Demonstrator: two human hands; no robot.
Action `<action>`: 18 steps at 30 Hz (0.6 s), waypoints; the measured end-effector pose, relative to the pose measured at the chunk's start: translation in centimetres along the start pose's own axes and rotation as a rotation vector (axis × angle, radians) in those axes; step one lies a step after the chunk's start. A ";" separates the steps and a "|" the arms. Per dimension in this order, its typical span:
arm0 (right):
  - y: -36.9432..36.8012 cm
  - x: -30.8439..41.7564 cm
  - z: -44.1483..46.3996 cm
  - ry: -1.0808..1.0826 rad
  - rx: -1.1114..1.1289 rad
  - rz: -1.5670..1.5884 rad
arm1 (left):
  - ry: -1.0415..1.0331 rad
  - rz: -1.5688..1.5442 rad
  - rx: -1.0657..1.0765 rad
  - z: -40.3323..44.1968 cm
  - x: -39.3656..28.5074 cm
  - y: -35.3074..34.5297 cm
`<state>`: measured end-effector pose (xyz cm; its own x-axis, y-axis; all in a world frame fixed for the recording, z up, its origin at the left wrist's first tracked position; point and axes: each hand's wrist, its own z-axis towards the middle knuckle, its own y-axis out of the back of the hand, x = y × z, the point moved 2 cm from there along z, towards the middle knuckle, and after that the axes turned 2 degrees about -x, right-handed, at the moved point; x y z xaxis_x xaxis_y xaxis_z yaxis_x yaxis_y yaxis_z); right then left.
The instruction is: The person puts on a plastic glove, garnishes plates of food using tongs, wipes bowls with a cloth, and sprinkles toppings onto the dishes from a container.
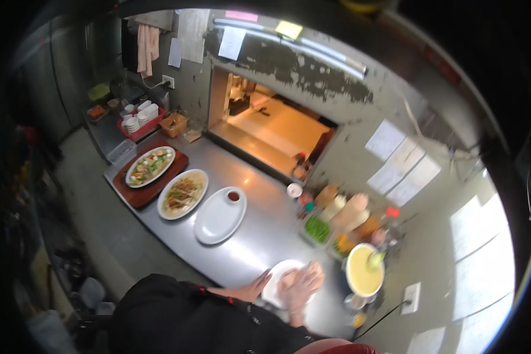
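A white plate [271,293] lies on the steel counter near its front edge. My left hand [256,289] holds its left rim, fingers fairly straight along the edge. Over the plate's right half, my right hand [301,290] is closed on a pinkish cloth [315,273] that bunches out beyond the fingers; the blur hides its exact shape. To the left is a white oval platter [215,227] with a small cup of red sauce [233,196]. Beyond that stand a platter of noodles [183,196] and an oval dish of mixed food [150,167] on a brown wooden board [159,186].
At right, a container of yellow liquid [364,270] stands beside a tub of chopped greens [317,228] and several squeeze bottles [334,207]. A pass-through window [277,133] opens in the wall. A red basket of white cups [141,131] sits far left. A black cord [383,320] hangs at right.
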<state>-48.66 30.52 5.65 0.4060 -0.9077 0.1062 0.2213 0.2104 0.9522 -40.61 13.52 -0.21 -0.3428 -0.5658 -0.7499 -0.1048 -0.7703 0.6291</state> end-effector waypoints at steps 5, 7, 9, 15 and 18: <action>0.9 3.6 -0.3 0.019 0.081 0.352 | -0.051 -0.069 -0.177 3.1 -3.7 1.5; 5.6 6.0 0.8 -0.145 0.500 0.441 | 0.107 -0.215 -0.309 0.8 -0.8 -0.9; 6.8 5.3 0.6 -0.217 0.817 0.438 | -0.029 -0.219 -0.313 1.0 -4.1 2.3; -0.9 -2.7 2.4 -0.045 0.266 1.468 | -0.229 -0.162 -0.230 2.3 -11.3 9.9; -2.2 0.2 2.7 0.010 -0.156 0.529 | -0.159 -0.109 -0.155 1.7 -9.9 8.4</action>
<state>-51.42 28.96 4.38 0.5058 -0.6599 0.5555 0.1127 0.6890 0.7159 -39.70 13.16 12.89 -0.4814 -0.4326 -0.7623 -0.0087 -0.8673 0.4977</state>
